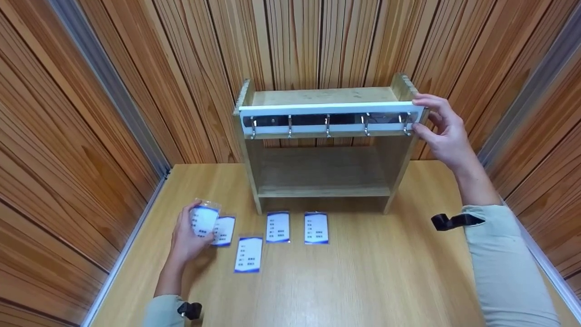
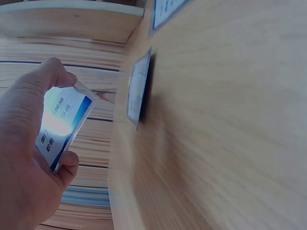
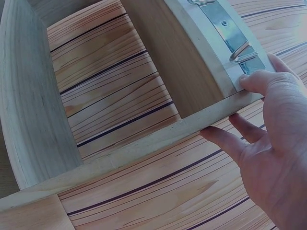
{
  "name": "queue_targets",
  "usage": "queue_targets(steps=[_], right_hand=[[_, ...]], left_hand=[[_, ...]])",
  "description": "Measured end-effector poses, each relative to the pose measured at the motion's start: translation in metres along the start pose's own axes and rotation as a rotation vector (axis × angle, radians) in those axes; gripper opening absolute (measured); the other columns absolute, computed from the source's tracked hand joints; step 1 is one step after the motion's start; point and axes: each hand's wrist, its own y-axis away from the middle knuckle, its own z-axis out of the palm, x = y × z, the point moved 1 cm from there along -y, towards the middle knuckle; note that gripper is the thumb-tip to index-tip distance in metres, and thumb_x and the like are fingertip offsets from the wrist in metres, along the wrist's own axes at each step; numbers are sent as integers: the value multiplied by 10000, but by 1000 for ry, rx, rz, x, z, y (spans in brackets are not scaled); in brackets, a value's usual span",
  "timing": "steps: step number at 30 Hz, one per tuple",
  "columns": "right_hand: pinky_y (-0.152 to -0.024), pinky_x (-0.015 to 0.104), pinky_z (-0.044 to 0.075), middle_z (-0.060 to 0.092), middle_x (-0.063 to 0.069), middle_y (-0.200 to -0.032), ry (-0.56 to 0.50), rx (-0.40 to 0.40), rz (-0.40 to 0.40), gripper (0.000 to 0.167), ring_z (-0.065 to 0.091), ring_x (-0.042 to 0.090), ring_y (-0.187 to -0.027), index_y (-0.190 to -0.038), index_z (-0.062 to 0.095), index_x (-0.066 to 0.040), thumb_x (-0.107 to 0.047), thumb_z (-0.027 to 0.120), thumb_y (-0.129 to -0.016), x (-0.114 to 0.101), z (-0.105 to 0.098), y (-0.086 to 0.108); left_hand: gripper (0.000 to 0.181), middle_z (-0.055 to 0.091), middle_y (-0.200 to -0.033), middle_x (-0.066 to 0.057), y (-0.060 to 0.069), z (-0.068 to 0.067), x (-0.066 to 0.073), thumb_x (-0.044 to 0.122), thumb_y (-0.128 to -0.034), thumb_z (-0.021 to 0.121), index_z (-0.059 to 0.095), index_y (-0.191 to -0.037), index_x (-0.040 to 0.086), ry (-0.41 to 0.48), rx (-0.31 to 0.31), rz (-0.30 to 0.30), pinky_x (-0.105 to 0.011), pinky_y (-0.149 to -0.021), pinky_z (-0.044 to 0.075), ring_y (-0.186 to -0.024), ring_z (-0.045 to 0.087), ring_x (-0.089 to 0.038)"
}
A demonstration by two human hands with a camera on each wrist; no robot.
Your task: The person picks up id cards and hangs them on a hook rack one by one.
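My left hand [image 1: 188, 236] pinches a white-and-blue name badge [image 1: 204, 220] in a clear plastic sleeve, raised above the tabletop. In the left wrist view, glare whitens the middle of this badge [image 2: 62, 115]. Partly behind it lies another badge [image 1: 224, 231]. A white hook rail [image 1: 329, 109] with several metal hooks spans the front of a wooden shelf [image 1: 317, 190]. At the rail's right end, my right hand [image 1: 445, 131] grips the corner. Its thumb presses the rail's face, close to the end hook [image 3: 244, 52], while other fingers touch the shelf's side panel [image 3: 120, 158].
Three more badges lie on the wooden table: a front one [image 1: 248, 254], a middle one [image 1: 278, 227] and a right one [image 1: 316, 228]. Wood-plank walls [image 1: 190, 68] enclose the back and both sides. The shelf stands against the back wall.
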Motion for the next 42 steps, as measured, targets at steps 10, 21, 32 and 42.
queue_targets(steps=[10, 21, 32, 42], right_hand=[[-1411, 549, 302, 525, -35, -1686, -2, -2, 3, 485, 438, 122, -1568, -1551, 597, -45, 44, 653, -1077, -1, 0, 0], [-1413, 530, 297, 538, -43, -1674, -2, 3, -14, 484, 443, 123, -1568, -1543, 604, -35, 55, 655, -1071, 1, 1, -1], [-1382, 506, 344, 527, -35, -1680, 1, 5, -11, 485, 446, 135, -1558, -1546, 596, -32, 55, 652, -1072, 0, 1, -2], [-1400, 491, 301, 532, -60, -1667, -15, 0, -10, 488, 434, 125, -1566, -1548, 594, -35, 59, 649, -1072, 1, 1, -1]], left_hand=[[981, 374, -1765, -223, -1, 13, 19, -14, -922, 833, 292, -1717, 177, 89, 81, 45, -713, -1311, 386, -1614, 420, -487], [957, 359, -1798, -198, -6, 32, 37, -20, -931, 848, 320, -1703, 180, 152, 145, 94, -712, -1346, 347, -1675, 367, -468], [943, 409, -1771, -186, -11, 42, 61, 33, -944, 849, 314, -1706, 185, 229, 189, 137, -705, -1328, 342, -1638, 416, -441], [924, 448, -1732, -188, -14, 48, 88, 12, -917, 850, 352, -1685, 140, 246, 243, 254, -619, -1194, 461, -1544, 503, -439]])
